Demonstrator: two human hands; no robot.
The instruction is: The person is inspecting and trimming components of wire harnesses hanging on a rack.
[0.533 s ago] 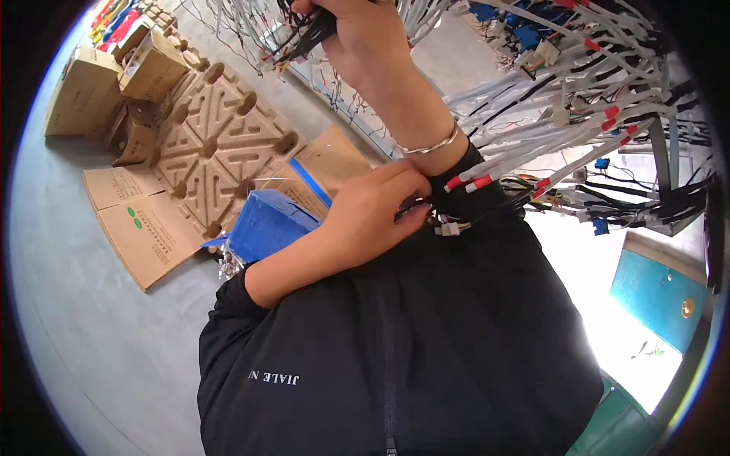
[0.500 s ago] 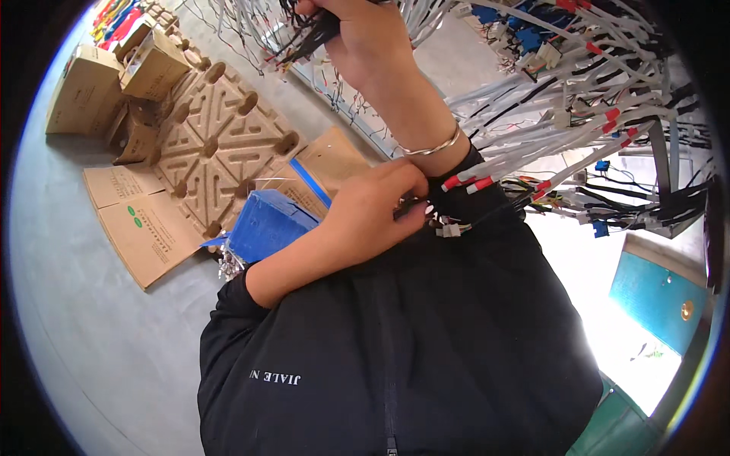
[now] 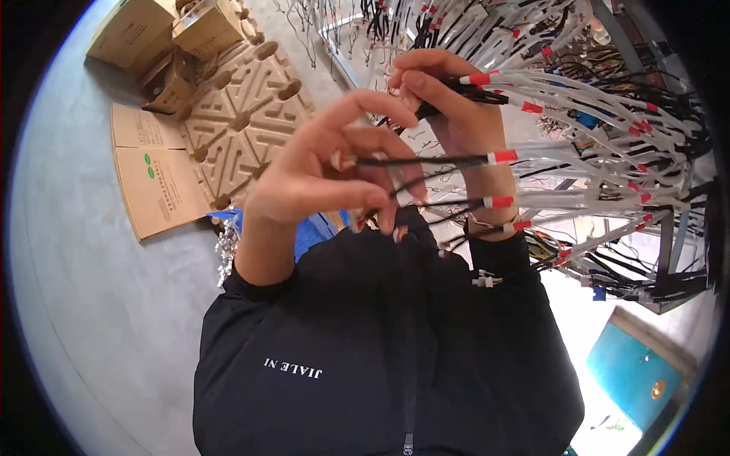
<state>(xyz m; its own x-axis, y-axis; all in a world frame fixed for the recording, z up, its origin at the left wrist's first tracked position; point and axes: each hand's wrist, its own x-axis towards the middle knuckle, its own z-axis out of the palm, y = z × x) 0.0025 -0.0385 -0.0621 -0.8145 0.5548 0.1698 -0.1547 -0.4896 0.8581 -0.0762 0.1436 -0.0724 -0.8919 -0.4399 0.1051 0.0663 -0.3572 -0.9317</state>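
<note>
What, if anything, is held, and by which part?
Right hand: black wires, apparently gripped beyond their red bands. Left hand: curled near wire ends; grip unclear.

Grey flr point(image 3: 144, 319), L side of view: brown molded pallet point(image 3: 247, 114) lying flat, cardbd sheet point(image 3: 160, 182) flat w/ edge at pallet. Cardbd boxes point(image 3: 133, 34) at far end, on pallet edge or just beside, can't tell. Blue bin point(image 3: 312, 234) nr pallet, mostly hidden, base n/v. R side: metal rack point(image 3: 666, 245) carrying bundles of red-banded white-sleeved wires point(image 3: 559, 199).
</note>
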